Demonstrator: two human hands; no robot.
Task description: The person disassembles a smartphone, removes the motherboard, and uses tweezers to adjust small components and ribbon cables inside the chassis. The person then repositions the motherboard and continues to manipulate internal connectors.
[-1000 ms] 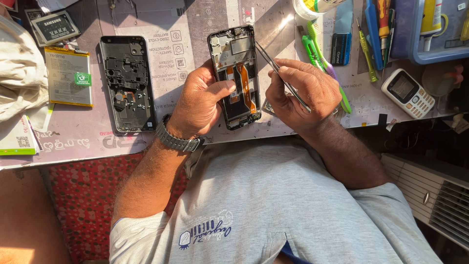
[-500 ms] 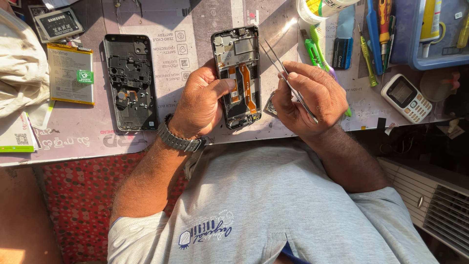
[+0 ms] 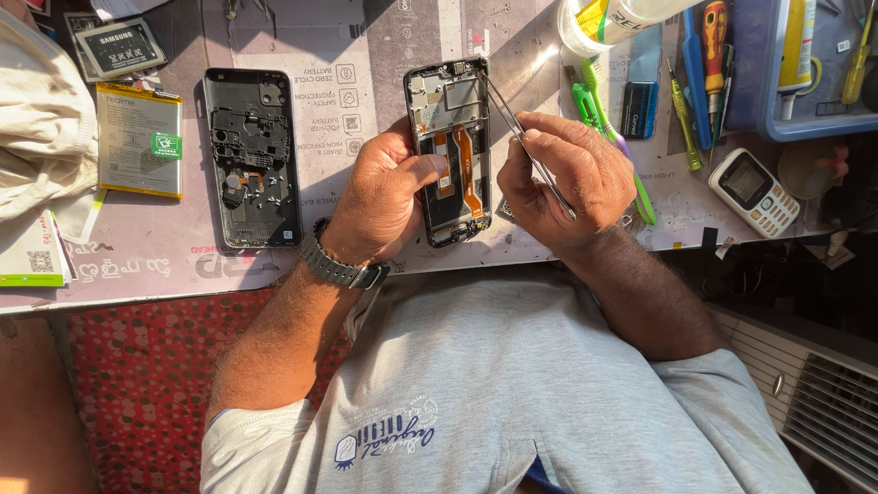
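Since the earlier frame the tweezers (image 3: 528,146) have swung up to the top corner of the opened phone (image 3: 450,151) on the work mat (image 3: 347,82), pinched in the right hand (image 3: 558,178), while the left hand (image 3: 384,197) grasps the phone.

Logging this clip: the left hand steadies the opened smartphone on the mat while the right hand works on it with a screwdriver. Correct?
Not quite. The right hand holds metal tweezers, not a screwdriver, as the head view shows. The left hand does steady the opened smartphone on the mat.
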